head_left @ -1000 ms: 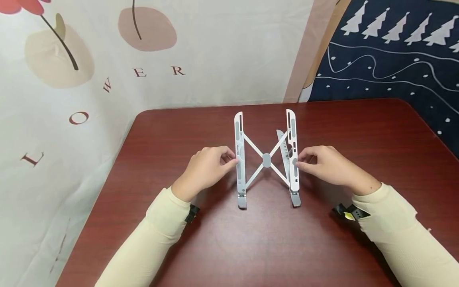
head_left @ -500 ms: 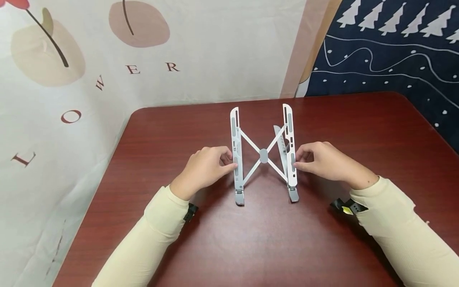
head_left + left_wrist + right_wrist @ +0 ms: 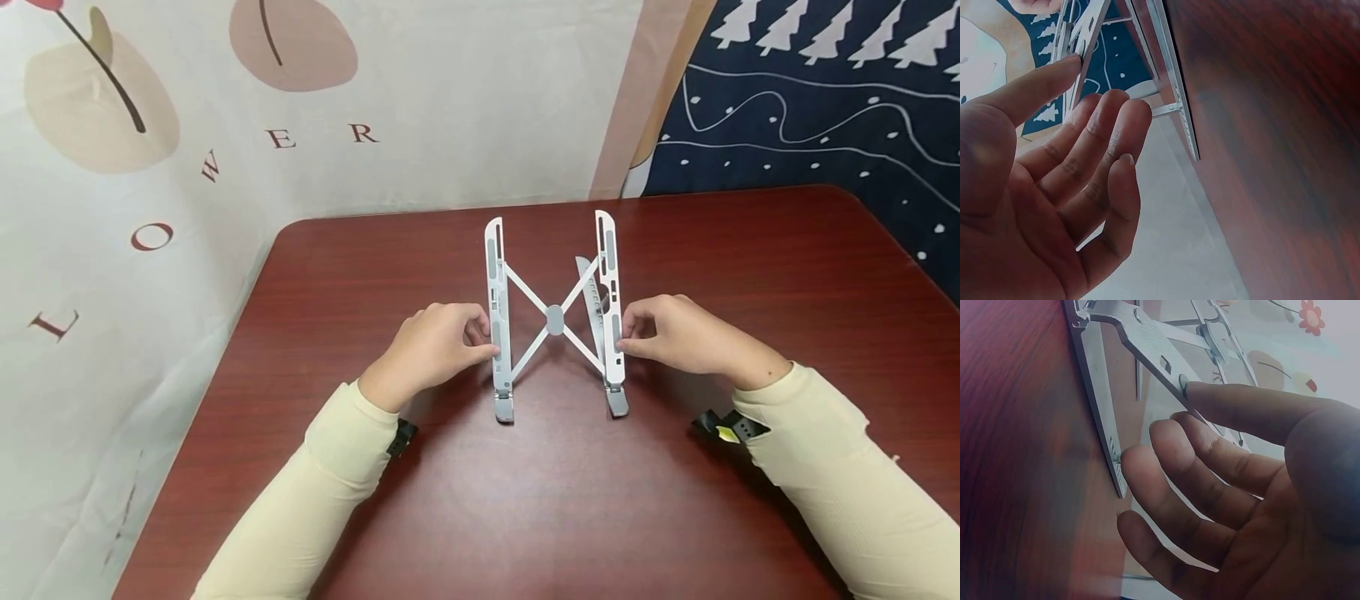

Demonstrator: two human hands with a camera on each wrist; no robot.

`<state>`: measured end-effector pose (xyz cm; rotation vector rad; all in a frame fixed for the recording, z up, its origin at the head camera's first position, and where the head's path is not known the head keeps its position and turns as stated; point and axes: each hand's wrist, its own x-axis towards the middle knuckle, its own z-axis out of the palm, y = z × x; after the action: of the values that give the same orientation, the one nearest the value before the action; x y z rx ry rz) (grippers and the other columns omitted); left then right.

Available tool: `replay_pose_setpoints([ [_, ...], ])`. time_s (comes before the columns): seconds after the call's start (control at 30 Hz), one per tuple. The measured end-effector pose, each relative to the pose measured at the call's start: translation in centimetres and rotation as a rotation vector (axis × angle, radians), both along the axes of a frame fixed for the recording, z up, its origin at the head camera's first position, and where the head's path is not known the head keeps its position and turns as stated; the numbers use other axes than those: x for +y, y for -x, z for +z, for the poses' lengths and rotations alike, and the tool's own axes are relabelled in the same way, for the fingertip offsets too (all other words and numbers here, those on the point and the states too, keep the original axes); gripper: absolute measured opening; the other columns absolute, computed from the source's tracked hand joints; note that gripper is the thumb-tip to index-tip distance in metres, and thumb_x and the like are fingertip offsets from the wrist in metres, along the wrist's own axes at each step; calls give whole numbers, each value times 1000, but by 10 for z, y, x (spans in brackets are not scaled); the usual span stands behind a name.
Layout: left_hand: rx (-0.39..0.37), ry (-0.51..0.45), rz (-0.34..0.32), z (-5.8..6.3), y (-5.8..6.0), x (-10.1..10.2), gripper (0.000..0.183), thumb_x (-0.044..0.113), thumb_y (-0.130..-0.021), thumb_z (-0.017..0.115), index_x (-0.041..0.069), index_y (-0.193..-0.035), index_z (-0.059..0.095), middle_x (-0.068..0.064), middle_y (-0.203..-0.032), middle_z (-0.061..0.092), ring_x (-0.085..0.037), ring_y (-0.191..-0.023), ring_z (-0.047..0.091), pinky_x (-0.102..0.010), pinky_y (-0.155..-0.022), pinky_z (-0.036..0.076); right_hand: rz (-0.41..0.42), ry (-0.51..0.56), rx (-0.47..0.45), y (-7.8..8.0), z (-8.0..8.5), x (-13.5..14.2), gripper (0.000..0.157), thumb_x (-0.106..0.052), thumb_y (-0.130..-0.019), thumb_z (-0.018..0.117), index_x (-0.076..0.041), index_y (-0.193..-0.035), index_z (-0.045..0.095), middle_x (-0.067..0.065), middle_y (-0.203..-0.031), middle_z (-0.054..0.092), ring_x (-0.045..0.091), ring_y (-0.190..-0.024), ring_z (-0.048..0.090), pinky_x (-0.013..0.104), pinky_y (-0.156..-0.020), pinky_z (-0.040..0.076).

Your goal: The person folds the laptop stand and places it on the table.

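A silver folding laptop stand (image 3: 554, 320) stands opened on the table, two slanted rails joined by an X-shaped brace. My left hand (image 3: 432, 350) is at its left rail (image 3: 499, 312), the thumb on the face and the index finger at the outer edge, in a light pinch. On the other side my right hand (image 3: 690, 340) pinches the right rail (image 3: 612, 333) likewise. In the right wrist view the thumb (image 3: 1241, 409) touches a pad on the rail. The other fingers (image 3: 1107, 144) of the left hand are loosely bent, off the stand, in the left wrist view.
The stand rests on a reddish-brown wooden table (image 3: 555, 500) with rounded far corners. Behind it hang a pale cloth with printed letters (image 3: 487, 125) and a dark blue cloth with white trees (image 3: 810, 125). Dark straps (image 3: 731, 427) sit at the wrists.
Both hands have slid slightly down the rails, toward the near end of the stand. The stand stays in its place on the table; the head view has shifted a little.
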<state>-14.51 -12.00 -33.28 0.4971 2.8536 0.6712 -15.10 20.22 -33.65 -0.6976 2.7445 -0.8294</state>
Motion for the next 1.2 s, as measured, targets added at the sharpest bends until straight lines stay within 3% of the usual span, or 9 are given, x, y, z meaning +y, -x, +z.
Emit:
replay_pose_setpoints([
  [0.63,-28,-89,-72,-2,3,1,21,27,-84,82,14,-90,65,7,-80,72,-7,-72,64,-28,-73,49,47,11,-9,-3,-1,-4,15,-14,-87,77,-14,-79,64,-7,-69,63,7,-65,53,23,-61,43],
  [1.2,-41,-79,-61,1,1,2,20,26,-84,81,14,-89,65,7,-79,72,-8,-71,64,-27,-71,49,39,10,-12,-6,1,-5,16,-13,-86,77,-13,-80,63,-5,-69,61,9,-64,51,24,-59,41],
])
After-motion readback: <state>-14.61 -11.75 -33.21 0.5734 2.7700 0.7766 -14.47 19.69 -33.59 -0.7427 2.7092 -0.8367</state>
